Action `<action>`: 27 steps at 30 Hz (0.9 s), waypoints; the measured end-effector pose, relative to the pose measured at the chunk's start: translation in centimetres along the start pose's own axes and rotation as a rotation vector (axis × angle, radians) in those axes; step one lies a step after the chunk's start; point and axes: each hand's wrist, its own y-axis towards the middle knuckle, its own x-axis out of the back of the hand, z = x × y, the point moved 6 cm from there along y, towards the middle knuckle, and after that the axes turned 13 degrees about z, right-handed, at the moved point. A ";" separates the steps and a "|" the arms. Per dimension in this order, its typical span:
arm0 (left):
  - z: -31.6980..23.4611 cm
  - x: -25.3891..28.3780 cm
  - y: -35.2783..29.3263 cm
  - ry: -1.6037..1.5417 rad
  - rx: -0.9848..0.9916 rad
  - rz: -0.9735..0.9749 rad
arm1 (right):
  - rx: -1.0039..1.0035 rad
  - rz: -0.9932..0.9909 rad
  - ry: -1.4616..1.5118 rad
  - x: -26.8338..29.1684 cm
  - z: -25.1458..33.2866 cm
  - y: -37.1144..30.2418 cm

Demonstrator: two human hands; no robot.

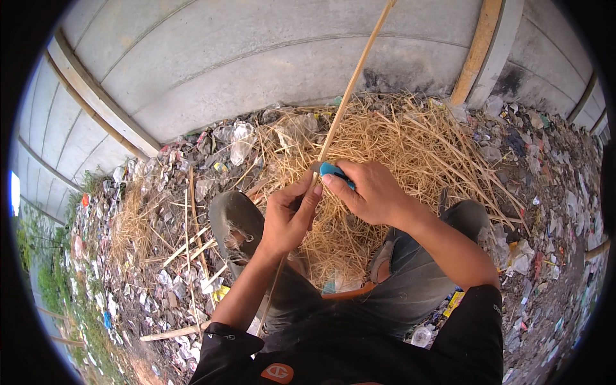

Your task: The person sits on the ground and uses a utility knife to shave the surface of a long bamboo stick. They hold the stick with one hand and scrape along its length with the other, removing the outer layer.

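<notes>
A long, thin bamboo strip point(350, 93) slants from beyond the pile, through my hands and down past my left forearm. My left hand point(289, 217) is closed around it, thumb pressed along the strip. In the fist of my right hand point(373, 192) is a blue-handled knife point(336, 173). Its short grey end meets the strip just above my left fingertips; the blade itself is mostly hidden. Both hands are close together over my spread knees. Below and beyond them lies a heap of pale bamboo shavings point(410, 138).
A grey concrete panel wall point(256, 51) stands behind the heap, with a bamboo pole point(476, 51) leaning against it. Scattered plastic litter point(545, 192) covers the ground. More bamboo strips point(191, 237) lie to my left. Green plants point(54, 282) grow at the far left.
</notes>
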 end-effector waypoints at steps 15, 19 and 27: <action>4.0 0.7 -2.5 0.279 -0.042 -0.098 | -0.273 -0.066 -0.280 2.6 -5.0 3.5; 4.7 1.8 -2.9 0.340 -0.037 -0.115 | -0.094 0.031 -0.339 -1.3 -3.8 3.0; 5.2 2.4 -6.2 0.226 0.039 -0.097 | -0.060 -0.039 -0.360 0.0 -6.5 4.6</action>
